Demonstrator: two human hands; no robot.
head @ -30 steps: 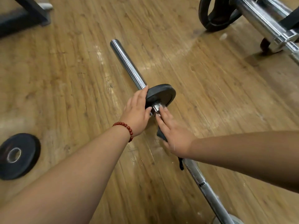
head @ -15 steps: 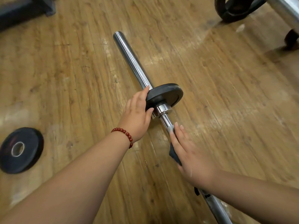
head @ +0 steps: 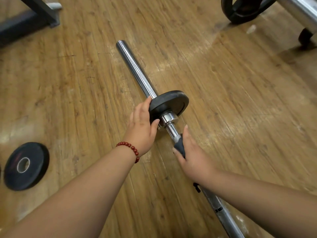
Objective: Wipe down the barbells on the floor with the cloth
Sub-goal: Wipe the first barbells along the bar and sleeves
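Barbell [head: 137, 73] lies slantwise on the worn wooden plank floor [head: 240, 100] in your head view. Its smooth chrome sleeve runs up and left to a bare round end, and its thinner shaft runs down and right out of frame. A flat, matte black plate [head: 169, 102] sits on the sleeve against a stepped, shiny collar [head: 167, 118].

Your left grip [head: 141, 124] clasps that plate's left rim, fingers over the far edge and thumb on the near face. Red beads [head: 130, 149] ring the wrist. Your right grip [head: 193, 155] is wrapped round a dark cloth [head: 179, 146] on the knurled shaft just below the collar, apart from the plate.

Planks stretch wide to the right of the bar. A loose plate [head: 26, 166] with a metal-lined hole lies flat, well off to the left. A dark frame [head: 25, 19] stands top left. A second chrome bar [head: 298, 7] and a large black disc [head: 243, 9] fill the top right corner.
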